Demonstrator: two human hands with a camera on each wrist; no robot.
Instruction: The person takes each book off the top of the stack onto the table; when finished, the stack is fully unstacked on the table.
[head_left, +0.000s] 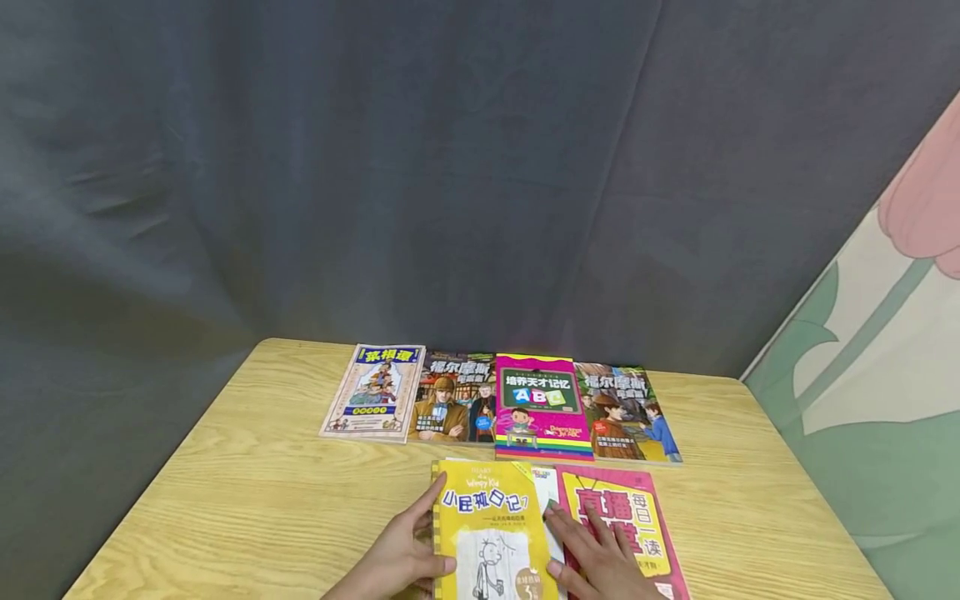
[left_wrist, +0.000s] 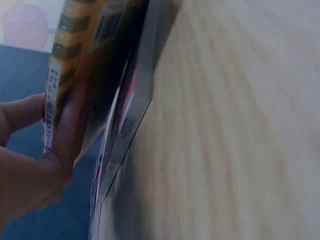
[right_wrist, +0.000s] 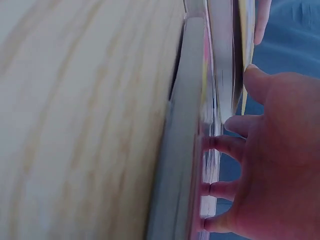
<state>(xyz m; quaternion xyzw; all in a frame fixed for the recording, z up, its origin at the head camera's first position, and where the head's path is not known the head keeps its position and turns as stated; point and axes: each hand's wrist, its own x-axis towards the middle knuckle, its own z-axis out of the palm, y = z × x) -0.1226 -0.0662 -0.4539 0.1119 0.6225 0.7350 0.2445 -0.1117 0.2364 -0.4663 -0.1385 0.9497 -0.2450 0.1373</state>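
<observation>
My left hand (head_left: 397,552) grips the left edge of a yellow comic-diary book (head_left: 491,533), thumb on the front cover; in the left wrist view, a finger lies behind the striped spine (left_wrist: 65,55). The yellow book is tilted up off the things below. Beneath its right side shows part of a white book (head_left: 550,487). A pink book (head_left: 660,521) with a yellow panel lies on the right. My right hand (head_left: 600,557) has its fingers spread over the pink book and the white book's edge, and its thumb touches the yellow book's right edge.
Along the back of the wooden table (head_left: 247,483) lies a row: a cream comic book (head_left: 381,392), a detective book (head_left: 450,400), a magenta ABC book (head_left: 540,408) and another detective book (head_left: 626,412). A dark curtain (head_left: 412,167) hangs behind, a flower-print cloth (head_left: 877,333) on the right.
</observation>
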